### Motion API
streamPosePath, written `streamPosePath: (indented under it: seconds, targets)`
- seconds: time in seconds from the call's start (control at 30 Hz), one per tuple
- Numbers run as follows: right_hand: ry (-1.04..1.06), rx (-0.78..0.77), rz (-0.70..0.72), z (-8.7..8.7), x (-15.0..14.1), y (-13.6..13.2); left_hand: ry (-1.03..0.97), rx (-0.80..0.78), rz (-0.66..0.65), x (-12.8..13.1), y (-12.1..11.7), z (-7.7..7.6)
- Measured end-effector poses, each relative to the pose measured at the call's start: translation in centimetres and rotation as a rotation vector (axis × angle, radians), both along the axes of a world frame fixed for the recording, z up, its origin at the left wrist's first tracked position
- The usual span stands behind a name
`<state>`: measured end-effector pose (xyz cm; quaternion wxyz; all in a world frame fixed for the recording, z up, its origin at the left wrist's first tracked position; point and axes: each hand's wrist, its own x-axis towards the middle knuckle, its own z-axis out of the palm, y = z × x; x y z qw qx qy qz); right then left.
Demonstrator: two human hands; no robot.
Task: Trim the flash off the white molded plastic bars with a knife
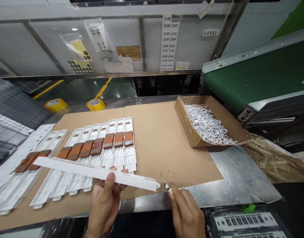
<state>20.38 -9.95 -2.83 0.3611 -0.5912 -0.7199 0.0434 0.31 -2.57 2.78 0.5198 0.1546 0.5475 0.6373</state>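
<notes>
While the left hand [104, 201] holds a long white plastic strip [92, 173] with the thumb on top and the fingers curled under it, the right hand [186, 211] pinches a small metal blade [165, 185] in a narrow grip. The blade is just beside the end of the strip. Past the left hand, rows of white plastic parts [106, 158] with brown patches lie on a big cardboard sheet [164, 145]. Past the right hand, a cardboard box [183, 114] sits on the sheet, full of white scraps [206, 124]. Below the right hand are barcode labels [245, 221]. Far ahead are two yellow tape rolls [55, 104], and a green conveyor belt [253, 76] is up to the right.
</notes>
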Motion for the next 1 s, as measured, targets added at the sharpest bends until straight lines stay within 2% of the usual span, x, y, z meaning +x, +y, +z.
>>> streamPosePath:
  seconds: [0.17,0.37,0.77,1.0]
  targets:
    - [0.032,0.033,-0.006,0.6,-0.9,-0.4,0.022,0.002,0.045,0.2,0.2,0.0]
    - [-0.009,0.04,0.002,0.6,-1.5,-0.4,0.026,-0.008,0.015,0.0,-0.1,-0.2]
    - [-0.053,0.052,-0.002,0.4,-1.2,-0.4,0.009,-0.01,0.006,-0.1,-0.3,-0.1]
    - [-0.02,-0.02,-0.017,-0.4,0.0,0.2,-0.015,-0.072,0.014,0.1,-0.3,0.3]
